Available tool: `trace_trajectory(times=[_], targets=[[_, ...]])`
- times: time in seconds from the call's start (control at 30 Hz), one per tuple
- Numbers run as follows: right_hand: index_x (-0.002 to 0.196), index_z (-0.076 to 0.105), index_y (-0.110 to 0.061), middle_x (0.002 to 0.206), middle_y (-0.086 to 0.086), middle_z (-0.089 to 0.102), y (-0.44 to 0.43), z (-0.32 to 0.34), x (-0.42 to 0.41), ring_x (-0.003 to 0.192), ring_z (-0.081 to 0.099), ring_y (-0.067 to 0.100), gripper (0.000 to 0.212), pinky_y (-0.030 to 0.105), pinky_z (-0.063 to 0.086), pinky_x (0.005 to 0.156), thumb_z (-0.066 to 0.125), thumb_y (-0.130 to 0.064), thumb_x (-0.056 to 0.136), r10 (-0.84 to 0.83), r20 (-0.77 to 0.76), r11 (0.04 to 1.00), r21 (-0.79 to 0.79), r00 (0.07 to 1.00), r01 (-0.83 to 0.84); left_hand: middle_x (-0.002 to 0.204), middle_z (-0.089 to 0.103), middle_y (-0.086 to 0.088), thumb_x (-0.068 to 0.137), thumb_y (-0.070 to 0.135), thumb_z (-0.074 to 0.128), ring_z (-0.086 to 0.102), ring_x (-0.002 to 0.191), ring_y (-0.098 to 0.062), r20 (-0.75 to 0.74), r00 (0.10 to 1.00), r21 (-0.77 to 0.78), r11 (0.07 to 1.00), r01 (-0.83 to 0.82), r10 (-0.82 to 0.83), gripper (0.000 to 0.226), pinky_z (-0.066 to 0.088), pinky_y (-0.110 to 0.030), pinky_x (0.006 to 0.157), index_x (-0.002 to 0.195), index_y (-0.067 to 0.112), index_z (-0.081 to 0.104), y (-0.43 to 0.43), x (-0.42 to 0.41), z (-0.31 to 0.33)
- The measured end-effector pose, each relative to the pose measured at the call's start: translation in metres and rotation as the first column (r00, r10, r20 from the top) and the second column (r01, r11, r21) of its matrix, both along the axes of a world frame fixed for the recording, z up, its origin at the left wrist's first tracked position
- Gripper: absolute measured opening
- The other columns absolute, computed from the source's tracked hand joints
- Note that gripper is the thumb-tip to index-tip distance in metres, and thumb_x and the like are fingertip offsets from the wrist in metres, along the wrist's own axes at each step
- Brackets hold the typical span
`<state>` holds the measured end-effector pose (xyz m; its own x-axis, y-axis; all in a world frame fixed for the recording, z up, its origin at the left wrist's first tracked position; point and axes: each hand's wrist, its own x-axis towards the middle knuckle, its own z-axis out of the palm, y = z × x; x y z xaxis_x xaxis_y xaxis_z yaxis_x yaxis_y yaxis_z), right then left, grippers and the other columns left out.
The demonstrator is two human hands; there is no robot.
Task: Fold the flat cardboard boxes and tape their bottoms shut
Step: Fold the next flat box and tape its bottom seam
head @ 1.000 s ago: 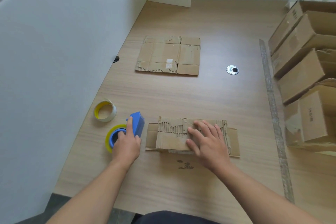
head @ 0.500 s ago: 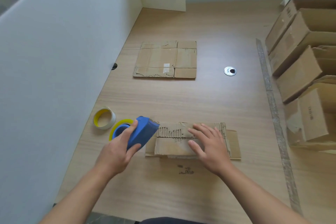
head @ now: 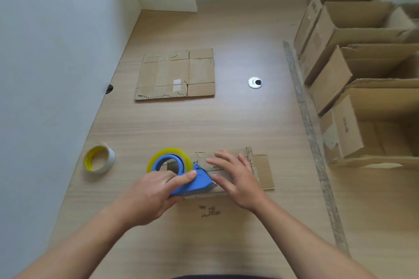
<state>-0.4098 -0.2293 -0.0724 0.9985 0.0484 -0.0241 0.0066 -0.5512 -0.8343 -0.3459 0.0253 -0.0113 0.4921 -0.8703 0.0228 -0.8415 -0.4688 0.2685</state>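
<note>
Left hand (head: 149,195) gripped the blue tape dispenser (head: 195,182), fingers curled round its handle, with its nose down on the near-left end of the folded box (head: 260,170) on the tabletop (head: 226,120). Well behind lay a flat cardboard sheet (head: 176,75). Right hand (head: 238,179) lay flat on the folded box, fingers straight and spread, pressing its flaps. Far right, a row of open boxes (head: 362,29) showed bare cardboard inside.

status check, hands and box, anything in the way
Left hand grips blue tape dispenser at left end of folded box. Right hand flat on its flaps. Nothing else on it; spare tape roll sits aside.
</note>
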Motion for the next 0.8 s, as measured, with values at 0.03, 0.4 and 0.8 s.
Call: trace_trajectory(times=[0.03,0.4,0.8], targets=[[0.120,0.063,-0.045,0.143,-0.017,0.048,0.001,-0.002,0.000,0.142,0.028,-0.006,0.024,0.033,-0.001,0.121,0.060,-0.038,0.097,-0.021,0.013,1.000,0.009,1.000,0.021,0.083,0.063,0.001,0.102,0.051,0.024,0.058,0.066,-0.021,-0.014,1.000,0.018,1.000,0.005,-0.005,0.050,0.050,-0.028,0.054,0.145,0.028,0.034,-0.003,0.000,0.001],[0.095,0.061,-0.016,0.123,-0.005,0.061,0.000,-0.005,0.002,0.143,0.037,0.012,0.010,0.039,0.007,0.123,0.053,-0.013,0.100,-0.052,-0.012,0.998,0.039,0.999,0.052,0.105,0.062,0.008,0.095,0.047,0.052,0.059,0.092,-0.017,-0.192,0.977,0.156,0.986,-0.057,0.087,0.081,0.046,-0.027,0.076,0.141,0.066,-0.012,-0.010,0.005,0.010],[0.096,0.064,-0.007,0.112,-0.009,0.068,-0.016,-0.003,0.006,0.131,0.048,-0.002,0.016,0.011,0.039,0.096,0.050,-0.009,0.102,-0.223,-0.261,0.796,0.507,0.939,0.330,0.117,0.061,0.012,0.087,0.057,0.042,0.055,0.097,-0.012,-0.203,0.932,0.444,0.877,-0.185,0.300,0.066,0.046,-0.030,0.083,0.145,0.064,0.011,0.006,0.036,0.042]])
